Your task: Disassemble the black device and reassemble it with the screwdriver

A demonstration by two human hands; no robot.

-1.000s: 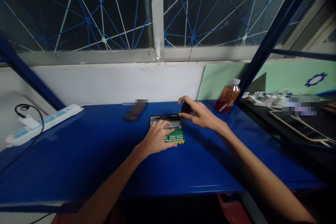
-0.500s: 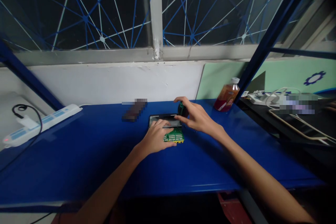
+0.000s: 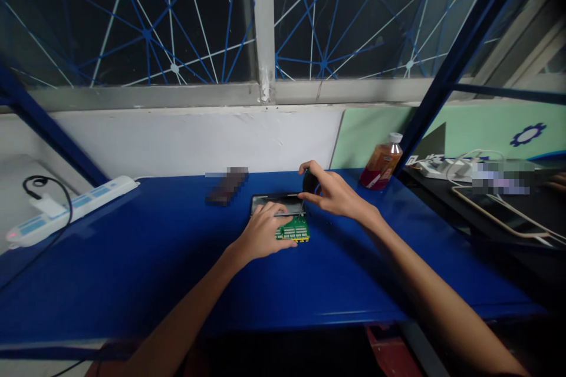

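One green circuit board (image 3: 295, 227) is lying on the blue table (image 3: 163, 265), near its middle, and its yellow edge is facing the person. Just beyond the board, a shallow casing (image 3: 290, 202) with a black rim is sitting.

The left hand (image 3: 259, 232) is covering the left part of the board; its fingers are spreading apart, with the thumb lying along the near edge, and they are not pinching anything that I can see. The right hand (image 3: 338, 193) is holding a dark-handled tool (image 3: 311, 181) upright, its thumb and forefinger closing around the handle. A thin shaft (image 3: 302, 207) is pointing down to the far right corner of the board, but I cannot tell if the tip is touching.

In my judgement, the tip could be slipping sideways if the shaft is leaning or not seating well, and then it could be scratching the board or touching the left fingertips. If the left hand is pressing too lightly, the board could be turning under the tool.

Farther out, a blurred dark object (image 3: 227, 185) is lying behind to the left, a power strip (image 3: 79, 212) is resting at the left side, and a bottle (image 3: 380, 165) is standing at the back right.
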